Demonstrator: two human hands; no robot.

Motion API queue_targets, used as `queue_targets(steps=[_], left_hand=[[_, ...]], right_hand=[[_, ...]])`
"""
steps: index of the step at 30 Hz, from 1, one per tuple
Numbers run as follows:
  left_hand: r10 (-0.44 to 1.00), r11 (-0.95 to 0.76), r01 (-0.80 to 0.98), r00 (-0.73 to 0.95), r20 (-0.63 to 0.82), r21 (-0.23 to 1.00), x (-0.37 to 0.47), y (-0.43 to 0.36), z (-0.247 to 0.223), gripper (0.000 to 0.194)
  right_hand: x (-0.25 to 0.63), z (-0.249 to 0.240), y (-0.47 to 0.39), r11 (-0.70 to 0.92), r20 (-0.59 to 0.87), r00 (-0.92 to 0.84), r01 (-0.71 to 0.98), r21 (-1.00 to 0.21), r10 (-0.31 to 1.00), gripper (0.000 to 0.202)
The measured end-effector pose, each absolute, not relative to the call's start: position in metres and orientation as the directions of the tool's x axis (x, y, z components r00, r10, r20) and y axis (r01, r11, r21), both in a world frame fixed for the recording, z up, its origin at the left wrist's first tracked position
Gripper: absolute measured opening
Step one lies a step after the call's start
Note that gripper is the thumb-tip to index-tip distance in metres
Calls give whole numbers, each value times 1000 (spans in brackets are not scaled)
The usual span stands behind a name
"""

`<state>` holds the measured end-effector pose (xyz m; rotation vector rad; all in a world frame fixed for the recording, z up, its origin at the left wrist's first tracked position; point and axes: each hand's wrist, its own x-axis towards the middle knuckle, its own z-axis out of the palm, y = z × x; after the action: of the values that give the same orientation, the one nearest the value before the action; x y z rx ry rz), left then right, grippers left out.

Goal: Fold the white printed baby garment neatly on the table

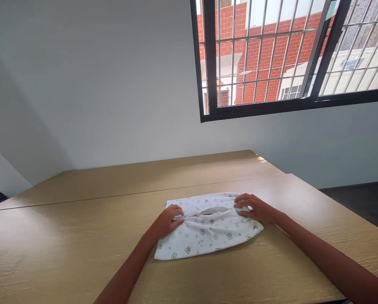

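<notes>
A white cloth [208, 236] printed with small green and grey animal figures lies on the wooden table, with a slit-like opening across its middle. At its left side my left hand [167, 220] pinches the fabric near the left end of the slit, thumb below and fingers above. My right hand [252, 207] is closed on the cloth's right end, its fingers curled over bunched fabric. Soft wrinkles run through the cloth between both hands, and its lower edge lies spread toward me.
The light wooden table [81, 236] has a seam running across it behind the cloth. Beyond its back edge stands a pale wall [128, 84] with a barred, black-framed window [258, 110] at the upper right. Dark floor [363, 202] shows at the right.
</notes>
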<state>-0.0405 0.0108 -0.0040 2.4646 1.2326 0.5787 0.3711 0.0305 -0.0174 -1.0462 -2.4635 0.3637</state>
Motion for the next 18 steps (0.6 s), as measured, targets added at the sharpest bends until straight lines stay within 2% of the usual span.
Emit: queue_targets(steps=[5,9,13,15,18], left_hand=[[816,-574,713,542,203,402,-39,8,0,20],[804,-588,704,563,192,398,-38,5,3,15],[801,-592,712,570,183,378,-36,6,0,18],[821,-565,726,543,177,392,-36,6,2,23],[865,-493,707,459,201,507,-36,1,17,29]], right_hand=[[372,-14,30,680,304,-618,575,-454,725,33],[367,-16,29,691,317,-619,587,-423,719,30],[365,-14,26,672,338,-581,616,-411,740,30],[364,-7,23,621,336,-525,614,-487,782,33],[364,14,16,505,290,-451,486,-713,844,35]])
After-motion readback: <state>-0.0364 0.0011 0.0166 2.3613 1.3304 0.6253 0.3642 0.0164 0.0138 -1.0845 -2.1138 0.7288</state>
